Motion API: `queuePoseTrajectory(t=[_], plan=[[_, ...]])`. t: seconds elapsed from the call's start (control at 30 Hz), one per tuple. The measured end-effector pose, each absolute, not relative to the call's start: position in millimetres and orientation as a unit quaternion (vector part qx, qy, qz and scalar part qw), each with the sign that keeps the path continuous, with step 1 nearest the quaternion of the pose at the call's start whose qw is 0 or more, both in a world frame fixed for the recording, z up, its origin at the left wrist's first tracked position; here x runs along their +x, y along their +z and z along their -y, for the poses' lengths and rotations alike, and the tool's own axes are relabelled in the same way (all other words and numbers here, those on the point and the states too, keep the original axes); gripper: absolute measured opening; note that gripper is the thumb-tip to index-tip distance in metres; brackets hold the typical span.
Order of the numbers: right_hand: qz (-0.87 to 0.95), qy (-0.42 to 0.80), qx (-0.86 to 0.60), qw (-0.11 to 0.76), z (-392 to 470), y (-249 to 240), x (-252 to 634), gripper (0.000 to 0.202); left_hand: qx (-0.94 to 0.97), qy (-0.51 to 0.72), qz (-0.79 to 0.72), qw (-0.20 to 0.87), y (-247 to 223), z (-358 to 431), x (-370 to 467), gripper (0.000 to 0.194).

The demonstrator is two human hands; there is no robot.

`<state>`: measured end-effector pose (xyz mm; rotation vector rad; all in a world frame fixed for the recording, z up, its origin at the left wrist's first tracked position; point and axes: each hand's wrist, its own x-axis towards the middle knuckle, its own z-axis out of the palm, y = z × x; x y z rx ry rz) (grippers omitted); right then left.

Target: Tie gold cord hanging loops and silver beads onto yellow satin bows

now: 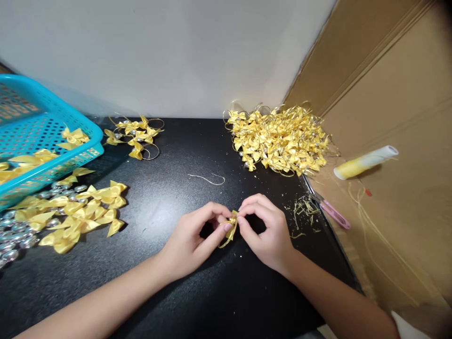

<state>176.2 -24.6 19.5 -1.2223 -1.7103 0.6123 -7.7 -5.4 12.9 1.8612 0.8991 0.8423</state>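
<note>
Near the table's middle, my left hand (197, 238) pinches a small yellow ribbon bow (231, 228) between thumb and fingers. My right hand (266, 230) meets it from the other side, its thumb and index fingertip closed at the bow's upper edge; any strand between them is too small to make out. A thin gold loop hangs below the bow. Behind the hands a loose gold cord (208, 179) lies on the black table. At the left, loose yellow bows (84, 216) lie beside silvery beads (14, 235).
A blue basket (67, 157) holding yellow bows stands at the left. Finished-looking bows with loops form a small cluster (136, 134) and a large pile (282, 139) at the back. Pink-handled scissors (334, 212), cord clippings (305, 207) and a yellow-white spool (367, 162) are at the right.
</note>
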Motion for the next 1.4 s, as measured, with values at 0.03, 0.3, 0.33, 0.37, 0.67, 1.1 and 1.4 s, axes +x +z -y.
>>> queuePoseTrajectory(t=[0.03, 0.3, 0.33, 0.37, 0.67, 1.1, 1.4], plan=[[0.697, 0.246, -0.494, 0.458, 25, 20, 176, 0.012, 0.749, 0.341, -0.362, 0.438, 13, 6, -7, 0.015], [0.729, 0.187, -0.489, 0.441, 26, 19, 176, 0.012, 0.778, 0.339, -0.348, 0.400, 16, 5, -7, 0.015], [0.720, 0.196, -0.494, 0.447, 26, 19, 176, 0.013, 0.777, 0.337, -0.348, 0.403, 16, 4, -7, 0.015], [0.706, 0.218, -0.498, 0.454, 26, 19, 176, 0.013, 0.772, 0.338, -0.349, 0.410, 16, 4, -7, 0.015], [0.565, 0.435, -0.506, 0.485, 24, 15, 176, 0.011, 0.684, 0.356, -0.369, 0.519, 11, 6, -6, 0.008], [0.578, 0.355, -0.541, 0.498, 29, 15, 174, 0.012, 0.727, 0.360, -0.421, 0.406, 15, 5, -5, 0.014], [0.591, 0.337, -0.550, 0.485, 35, 13, 167, 0.013, 0.732, 0.320, -0.441, 0.409, 18, 9, 4, 0.021]])
